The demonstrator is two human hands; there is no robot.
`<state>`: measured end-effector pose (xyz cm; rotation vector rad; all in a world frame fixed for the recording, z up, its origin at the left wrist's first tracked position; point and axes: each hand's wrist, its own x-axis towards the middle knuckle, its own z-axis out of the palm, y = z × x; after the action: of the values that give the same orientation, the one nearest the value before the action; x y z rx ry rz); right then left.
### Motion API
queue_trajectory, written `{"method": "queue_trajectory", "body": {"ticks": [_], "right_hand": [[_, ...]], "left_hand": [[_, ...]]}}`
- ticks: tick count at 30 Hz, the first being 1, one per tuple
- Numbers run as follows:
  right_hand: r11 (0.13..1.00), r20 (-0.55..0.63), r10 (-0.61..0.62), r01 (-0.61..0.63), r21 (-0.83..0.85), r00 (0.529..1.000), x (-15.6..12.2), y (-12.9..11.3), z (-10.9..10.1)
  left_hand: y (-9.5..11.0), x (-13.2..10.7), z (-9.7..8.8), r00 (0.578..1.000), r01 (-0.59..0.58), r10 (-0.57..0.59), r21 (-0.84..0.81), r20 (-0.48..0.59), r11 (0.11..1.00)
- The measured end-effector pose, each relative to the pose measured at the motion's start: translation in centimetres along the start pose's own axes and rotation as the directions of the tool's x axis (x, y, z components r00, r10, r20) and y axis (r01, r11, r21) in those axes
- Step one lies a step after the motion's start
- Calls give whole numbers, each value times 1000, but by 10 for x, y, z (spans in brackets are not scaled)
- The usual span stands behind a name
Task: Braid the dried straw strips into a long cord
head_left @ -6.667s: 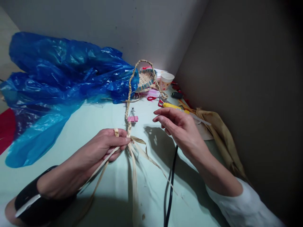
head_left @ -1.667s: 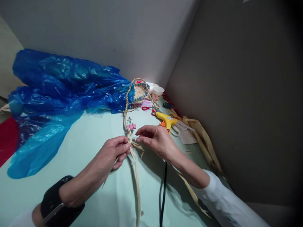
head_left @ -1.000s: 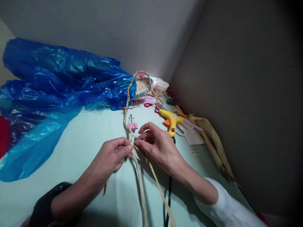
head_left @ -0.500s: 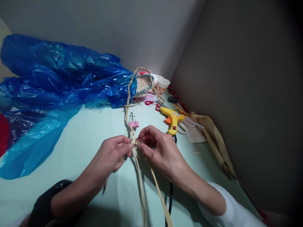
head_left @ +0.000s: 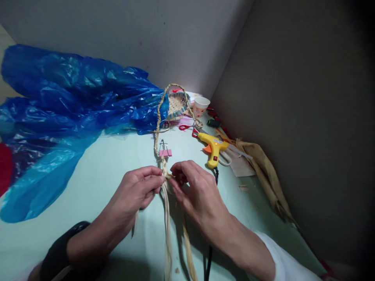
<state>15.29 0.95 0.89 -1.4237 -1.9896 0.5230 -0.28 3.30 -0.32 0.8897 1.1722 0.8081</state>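
A braid of pale straw-coloured strands (head_left: 164, 167) runs down from a pink binder clip (head_left: 165, 153) that pins it to the table. My left hand (head_left: 143, 187) pinches the lower end of the braid between thumb and index finger. On the right, my right hand (head_left: 196, 187) has its thumb and fingers closed on one strand (head_left: 169, 176) just beside the braid. Loose strands (head_left: 166, 234) hang toward me from the working point, and another strand (head_left: 189, 249) trails below my right hand. Above the clip, the finished braid (head_left: 158, 117) loops back toward a small woven basket (head_left: 176, 103).
Crumpled blue plastic (head_left: 88, 97) covers the left back. A yellow glue gun (head_left: 215, 148) with a black cord lies right of the clip, near red-handled scissors (head_left: 187, 127). A paper cup (head_left: 201, 105) stands behind. Folded tan material (head_left: 263, 171) lies along the right wall.
My right hand has turned and dipped slightly, still at the braid. The hanging strands have swung left. My left hand keeps its pinch almost in place.
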Motion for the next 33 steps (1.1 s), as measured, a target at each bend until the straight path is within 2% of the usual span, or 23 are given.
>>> {"method": "queue_trajectory", "body": {"ticks": [7,11,14,17,19,22,27,33], "right_hand": [[974,-89,-167,151,-166,982,-6,0,9],[899,-114,-339,286,-330,934,-11,-1,14],[860,-89,-424,370,-351,901,-13,-1,14],[926,-79,-339,317,-206,938,-12,0,9],[975,-59,-218,215,-46,974,-10,2,6],[988,-49,-67,73,133,997,-6,3,3],[959,-14,106,-98,265,994,-6,5,5],[922,28,226,-223,317,974,-4,5,4]], "left_hand": [[0,-4,5,999,-8,6,-28,-40,1000],[-3,-3,5,998,-38,35,-53,-46,998],[-4,-3,4,998,-40,37,-64,-46,997],[-3,-4,4,999,-31,29,-49,-40,998],[-2,-4,5,999,-26,25,-30,-44,999],[0,-4,6,999,-12,11,-22,-53,1000],[1,-3,8,999,7,-8,-17,-53,1000],[3,-3,8,998,16,-17,-16,-57,1000]]}}
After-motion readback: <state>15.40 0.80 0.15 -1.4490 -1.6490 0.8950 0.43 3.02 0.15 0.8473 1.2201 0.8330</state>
